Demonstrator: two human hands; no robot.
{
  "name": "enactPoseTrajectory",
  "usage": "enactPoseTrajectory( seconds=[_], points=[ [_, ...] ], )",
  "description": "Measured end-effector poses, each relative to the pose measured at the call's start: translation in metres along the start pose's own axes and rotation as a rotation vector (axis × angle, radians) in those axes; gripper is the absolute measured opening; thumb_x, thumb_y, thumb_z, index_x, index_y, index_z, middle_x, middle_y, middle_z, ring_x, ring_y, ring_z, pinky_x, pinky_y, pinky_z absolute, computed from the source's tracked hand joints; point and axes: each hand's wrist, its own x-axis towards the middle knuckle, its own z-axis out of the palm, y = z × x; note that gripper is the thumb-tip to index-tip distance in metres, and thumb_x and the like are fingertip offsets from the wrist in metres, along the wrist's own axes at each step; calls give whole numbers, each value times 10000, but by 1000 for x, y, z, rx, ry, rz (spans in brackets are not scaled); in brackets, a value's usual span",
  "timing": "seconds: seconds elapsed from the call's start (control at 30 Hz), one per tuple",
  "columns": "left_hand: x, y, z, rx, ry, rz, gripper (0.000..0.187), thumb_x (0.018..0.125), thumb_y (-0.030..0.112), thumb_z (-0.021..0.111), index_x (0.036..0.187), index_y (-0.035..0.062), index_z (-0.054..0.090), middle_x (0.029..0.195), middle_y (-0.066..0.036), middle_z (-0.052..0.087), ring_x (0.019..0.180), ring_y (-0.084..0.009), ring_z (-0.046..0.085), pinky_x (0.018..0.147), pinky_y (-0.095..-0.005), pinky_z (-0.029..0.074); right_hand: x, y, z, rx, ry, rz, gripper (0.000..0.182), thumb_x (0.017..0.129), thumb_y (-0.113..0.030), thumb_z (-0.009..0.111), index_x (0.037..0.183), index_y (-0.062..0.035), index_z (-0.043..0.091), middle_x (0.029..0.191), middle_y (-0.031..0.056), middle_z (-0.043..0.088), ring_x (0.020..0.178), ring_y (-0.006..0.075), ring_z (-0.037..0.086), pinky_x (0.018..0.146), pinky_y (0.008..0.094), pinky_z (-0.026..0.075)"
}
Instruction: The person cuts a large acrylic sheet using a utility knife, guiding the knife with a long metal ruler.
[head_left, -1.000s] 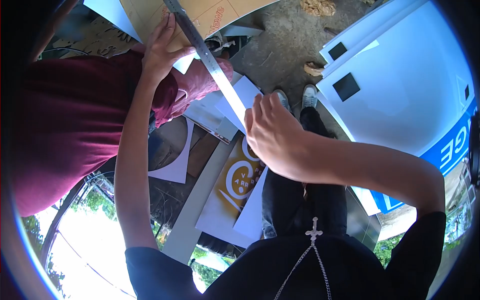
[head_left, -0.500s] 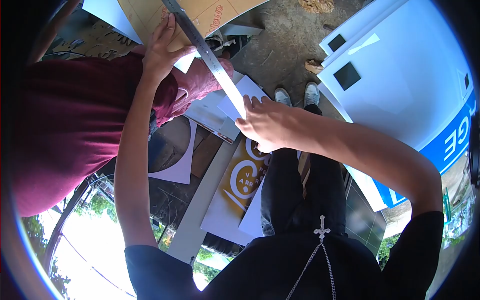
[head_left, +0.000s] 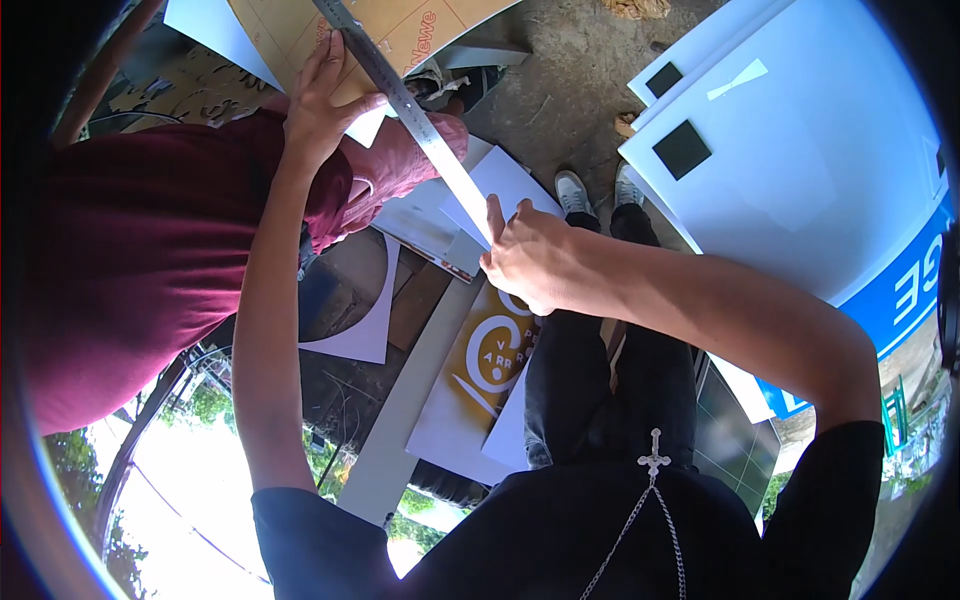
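A long steel ruler (head_left: pixel 415 118) runs diagonally from the top edge down to my right hand. My right hand (head_left: pixel 530 255) is closed around its near end, index finger stretched along it. My left hand (head_left: pixel 322 108) lies with fingers extended on a sheet covered in brown printed paper (head_left: pixel 440 30). Its thumb points to the ruler's edge and appears to touch it. The ruler's far part rests across this sheet; its near part sticks out past the sheet's edge.
Another person in a maroon shirt (head_left: pixel 150 260) bends close at the left. White panels with dark squares (head_left: pixel 770 150) and a blue lettered strip (head_left: pixel 905 285) stand at the right. Below lie a yellow-and-white lettered board (head_left: pixel 490 350) and a white offcut with a curved edge (head_left: pixel 370 335).
The ruler's far end and the brown sheet have shifted slightly left. My right hand has moved slightly right and down, its index finger now straighter. My left hand stays nearly in place.
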Motion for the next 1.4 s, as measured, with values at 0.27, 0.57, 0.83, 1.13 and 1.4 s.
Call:
enactPoseTrajectory(
  seconds=[0.27,0.57,0.83,1.13,1.4],
  points=[
    [-4,-3,3,7,-4,25,1037,682,435,849,1510,51,360,1522,-164,407,1367,-334,434,1110,-426,403,3,-27,-52,282,-330,3,428,848,-255,629,1186,2,677,1263,298,611,1168,398,601,953,615,431],
    [-2,3,-1,-7,-22,-71,1045,679,434,850,1512,46,354,1523,-151,403,1369,-329,426,1126,-423,385,-11,-41,-49,-61,-486,84,716,833,-314,656,1430,26,454,1196,298,623,1046,584,604,935,696,414],
    [-2,3,-1,-7,-5,-41,1041,678,439,847,1508,42,359,1525,-151,403,1382,-320,412,1133,-412,377,16,-60,7,-128,-338,228,944,856,-385,631,1569,-9,140,1389,404,439,1214,546,525,1003,682,358],
    [-2,3,-1,-7,-9,-49,1041,676,435,849,1507,39,361,1530,-158,398,1396,-312,401,1139,-402,369,18,-46,-3,-32,-429,70,926,874,-348,627,1553,41,132,1417,444,370,1355,534,386,1055,683,310],
    [-2,3,0,-1,3,-51,1043,672,439,850,1511,57,362,1544,-157,383,1393,-320,406,1133,-402,372,17,-46,-6,-55,-456,40,890,868,-328,635,1536,60,194,1416,457,352,1356,563,357,1063,674,309]
  ],
)
